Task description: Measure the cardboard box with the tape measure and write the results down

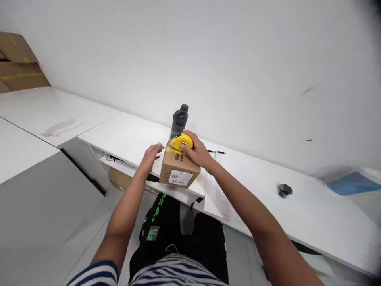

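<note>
My right hand (pixel 197 150) is closed around a yellow tape measure (pixel 180 140) on top of a small cardboard box (pixel 183 165). A yellow strip lies along the box's top edge, under the tape measure. Dark printing and a white label show on the box, which rests at the front of the white desk. Just left of the box, my left hand (pixel 151 157) is held with its fingers apart and nothing visible in it. A dark bottle (pixel 179 119) stands upright behind the box.
Paper sheets (pixel 218 194) and a black pen (pixel 220 152) lie right of the box. Farther right are a small dark round object (pixel 284 190) and a blurred blue packet (pixel 354 183). Large cardboard boxes (pixel 20 63) stand at far left. The wall (pixel 208 59) rises behind the desk.
</note>
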{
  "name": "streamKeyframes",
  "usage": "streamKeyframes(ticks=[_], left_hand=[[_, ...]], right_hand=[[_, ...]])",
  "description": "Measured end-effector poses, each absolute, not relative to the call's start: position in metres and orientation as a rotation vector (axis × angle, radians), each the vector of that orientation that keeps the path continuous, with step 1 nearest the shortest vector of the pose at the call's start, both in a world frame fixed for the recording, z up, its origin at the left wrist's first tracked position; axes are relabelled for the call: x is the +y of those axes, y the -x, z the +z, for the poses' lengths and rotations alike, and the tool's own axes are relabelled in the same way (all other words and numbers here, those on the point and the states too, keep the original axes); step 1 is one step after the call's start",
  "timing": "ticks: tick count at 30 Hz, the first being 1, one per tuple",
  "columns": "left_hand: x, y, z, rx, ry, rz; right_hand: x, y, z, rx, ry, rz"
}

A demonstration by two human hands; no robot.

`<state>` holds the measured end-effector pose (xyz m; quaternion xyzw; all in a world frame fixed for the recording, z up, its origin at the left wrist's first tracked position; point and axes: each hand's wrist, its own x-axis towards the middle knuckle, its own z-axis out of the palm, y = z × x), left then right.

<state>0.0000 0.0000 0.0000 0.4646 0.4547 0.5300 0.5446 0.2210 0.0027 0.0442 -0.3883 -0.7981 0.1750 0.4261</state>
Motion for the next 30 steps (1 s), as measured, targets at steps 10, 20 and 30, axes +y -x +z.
streamKeyframes(ticks=[10,20,30], left_hand=[[-0.031,-0.026,0.000,0.810,-1.007,1.168],[-0.035,-0.035,-0.002,0.885,-1.091,1.436],[-0.036,-0.033,0.002,1.026,-1.197,1.458]], right_hand=[[-0.002,-0.217,0.077,-2.405,0.943,0.366],[-0.012,-0.221,0.115,-2.659,1.100,0.353],[-0.055,-0.302,0.113,-2.521,1.292,0.467]])
